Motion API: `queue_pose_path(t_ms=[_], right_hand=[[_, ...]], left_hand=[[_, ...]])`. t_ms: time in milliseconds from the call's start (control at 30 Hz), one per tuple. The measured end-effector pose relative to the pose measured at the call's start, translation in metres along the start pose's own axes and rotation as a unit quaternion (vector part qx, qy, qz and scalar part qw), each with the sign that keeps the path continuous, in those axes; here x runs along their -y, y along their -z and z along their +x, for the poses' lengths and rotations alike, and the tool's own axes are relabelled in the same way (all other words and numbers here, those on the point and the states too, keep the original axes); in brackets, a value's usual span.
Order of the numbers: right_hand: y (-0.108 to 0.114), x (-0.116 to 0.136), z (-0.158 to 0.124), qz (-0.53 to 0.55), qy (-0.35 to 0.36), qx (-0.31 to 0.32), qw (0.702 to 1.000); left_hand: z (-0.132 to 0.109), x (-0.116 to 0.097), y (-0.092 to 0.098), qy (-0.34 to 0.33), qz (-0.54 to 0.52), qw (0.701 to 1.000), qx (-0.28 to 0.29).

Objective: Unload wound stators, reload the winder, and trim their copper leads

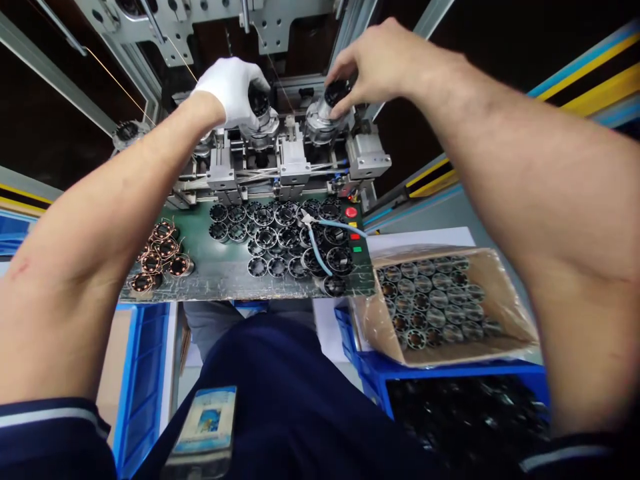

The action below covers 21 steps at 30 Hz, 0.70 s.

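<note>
My left hand (231,87), in a white glove, is closed around a black stator core (260,105) sitting on the left metal fixture (264,127) of the winding machine. My bare right hand (385,63) pinches another black stator core (336,92) on the right fixture (320,125). Both hands are at the back of the green work plate (220,270). Several empty black stator cores (280,237) lie on the plate's middle. Several copper-wound stators (163,253) sit at its left end.
Blue-handled cutters (315,243) lie across the loose cores. Red and green buttons (351,213) are at the plate's right edge. A cardboard box (500,313) of cores rests on a blue crate (370,373) at the right. Another blue crate (143,373) stands lower left. A phone (207,420) lies on my lap.
</note>
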State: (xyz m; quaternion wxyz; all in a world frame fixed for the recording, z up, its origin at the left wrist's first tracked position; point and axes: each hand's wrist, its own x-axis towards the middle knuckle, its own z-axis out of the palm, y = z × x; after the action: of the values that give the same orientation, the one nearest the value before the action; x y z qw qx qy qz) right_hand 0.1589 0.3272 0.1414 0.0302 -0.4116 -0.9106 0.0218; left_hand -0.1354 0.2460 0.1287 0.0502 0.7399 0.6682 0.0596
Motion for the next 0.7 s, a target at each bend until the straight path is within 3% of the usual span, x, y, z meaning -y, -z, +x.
queue_pose_path(t_ms=[100,233,500,600,700], right_hand=[[0.006,-0.006,0.015,-0.035,0.002,0.029,0.999],[0.009,-0.015,0.029,-0.064,0.003,0.055,0.996],[-0.002,-0.031,0.047,-0.070,-0.006,0.092,0.993],[-0.014,-0.024,0.038,-0.069,-0.009,0.084,0.994],[-0.036,-0.008,0.008,-0.043,0.000,0.072,0.996]], left_hand=[[0.005,-0.015,0.010,0.036,0.067,0.996,0.043],[0.006,-0.029,0.018,0.036,0.114,0.991,0.064],[0.012,-0.020,0.021,0.030,0.142,0.985,0.095],[0.015,-0.018,0.023,0.016,0.139,0.985,0.103],[0.013,-0.018,0.023,0.010,0.135,0.985,0.109]])
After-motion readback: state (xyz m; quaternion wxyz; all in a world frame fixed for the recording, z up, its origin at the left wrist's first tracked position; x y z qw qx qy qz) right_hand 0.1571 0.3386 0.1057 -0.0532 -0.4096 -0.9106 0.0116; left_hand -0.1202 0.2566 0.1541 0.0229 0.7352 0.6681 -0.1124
